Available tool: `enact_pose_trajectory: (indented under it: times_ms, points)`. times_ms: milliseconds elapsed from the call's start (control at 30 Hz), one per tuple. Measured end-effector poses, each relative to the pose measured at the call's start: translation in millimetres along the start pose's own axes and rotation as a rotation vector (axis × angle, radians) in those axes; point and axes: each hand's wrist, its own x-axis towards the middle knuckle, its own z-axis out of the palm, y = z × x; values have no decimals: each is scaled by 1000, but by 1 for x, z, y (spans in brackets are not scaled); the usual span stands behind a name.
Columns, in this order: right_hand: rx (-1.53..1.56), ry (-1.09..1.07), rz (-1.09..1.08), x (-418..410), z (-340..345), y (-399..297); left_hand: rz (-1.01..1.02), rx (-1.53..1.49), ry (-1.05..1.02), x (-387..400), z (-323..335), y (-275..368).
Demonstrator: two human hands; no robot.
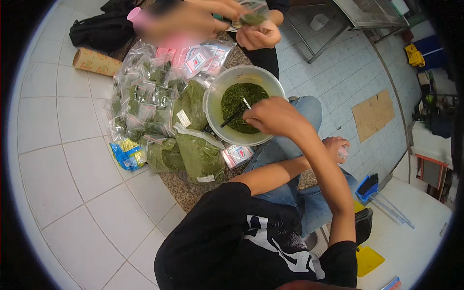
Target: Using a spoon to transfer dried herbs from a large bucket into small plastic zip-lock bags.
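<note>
My arms cross, the right forearm over the left. My right hand [273, 114] is over a translucent plastic bucket [210, 123] of chopped green herbs [239, 90], fingers closed around what looks like a metal utensil [247, 103]; its lower end is hidden. A black-handled implement [230, 119] leans on the bucket's rim. Away to the right, beside my knee, my left hand [334, 148] holds a small clear plastic bag [343, 152], crumpled in its fingers. Large bags of green herbs [199, 154] lie left of the bucket, with many small filled zip bags [137, 98] beyond.
Across the granite surface [190, 194], another person's hands [257, 34] hold a small zip bag of herbs [253, 16]. Packs of unused bags [237, 156] lie by the bucket. A cardboard tube [96, 61], a black bag [101, 32] and a blue-yellow packet [127, 154] are at left.
</note>
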Motion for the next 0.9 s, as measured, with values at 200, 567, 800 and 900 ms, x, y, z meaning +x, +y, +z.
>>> enact_pose_trajectory:
  times_ms: [200,567,800,900]
  points:
    - [-444,-224,58,81,56,48,-10,-1,-36,1,-5,-3]
    - [-735,3,-213,66,53,53,243,-208,133,3,56,-71]
    - [-777,-259,-125,61,48,57,375,13,258,6,70,-79]
    - [-567,-98,-186,57,57,68,399,73,267,4,62,-69]
